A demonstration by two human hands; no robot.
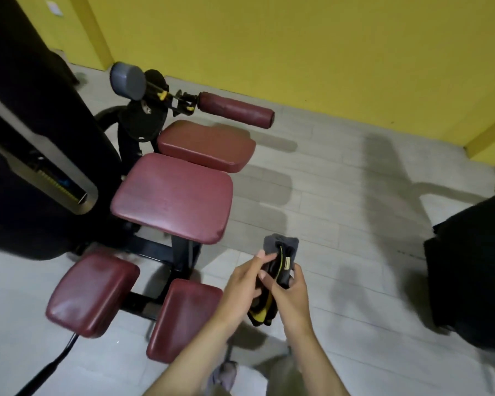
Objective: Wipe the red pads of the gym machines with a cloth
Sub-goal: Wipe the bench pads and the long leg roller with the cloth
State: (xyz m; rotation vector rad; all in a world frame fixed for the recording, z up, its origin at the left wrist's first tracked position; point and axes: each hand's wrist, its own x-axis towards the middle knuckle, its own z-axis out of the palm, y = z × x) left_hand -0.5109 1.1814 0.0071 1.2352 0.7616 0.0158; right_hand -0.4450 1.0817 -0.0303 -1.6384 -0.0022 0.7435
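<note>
The person is standing by a gym machine, holding the cloth [282, 247] in mid-air, just right of the red pads and touching none of them. Both grips are grasping it: the left hand [242, 287] is pinching the folds with curled fingers, and the right hand [293, 295] is wrapping round it from the other side. The cloth, dark grey with yellow trim, is being held as a narrow bundle. Its long axis is running away from the person, the grey end pointing toward the yellow wall [326, 47] and the yellow-edged end hanging between the wrists. By the look of it, wiping here is not yet starting: the seat pad [172, 195], back pad [206, 144], roller pad [235, 110], near low pad [183, 318] and outer low pad [92, 290] are all waiting, looking dull, though whether any is already clean is impossible to tell
</note>
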